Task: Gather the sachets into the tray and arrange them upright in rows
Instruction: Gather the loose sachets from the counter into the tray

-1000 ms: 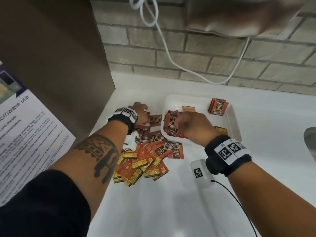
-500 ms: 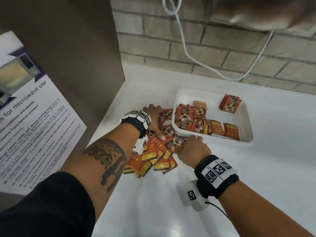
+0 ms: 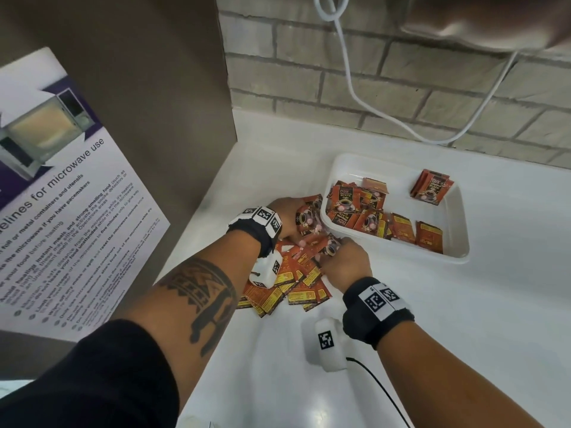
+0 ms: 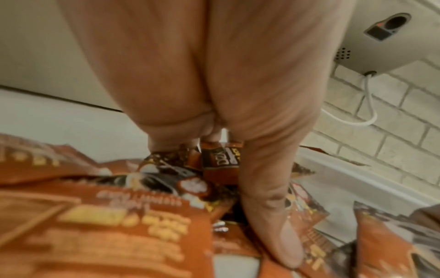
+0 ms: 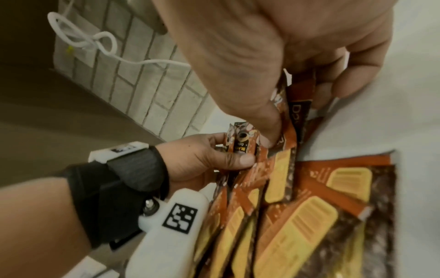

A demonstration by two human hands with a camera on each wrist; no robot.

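gripping sachets (image 3: 296, 273) from the pile, both hands beside tray (image 3: 460, 257).

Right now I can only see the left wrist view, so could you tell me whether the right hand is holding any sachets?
Observer: Yes. The right hand pinches a few sachets between thumb and fingers at the edge of the pile.
Operator: Thank you. How does the tray look?
Observer: The tray holds a loose heap lying mostly flat along its left and near sides, plus a small stack leaning in the far right corner. No upright rows yet.
Operator: And what is the left hand gripping?
Observer: The left hand grips a bundle of sachets, thumb on one face and fingers behind.
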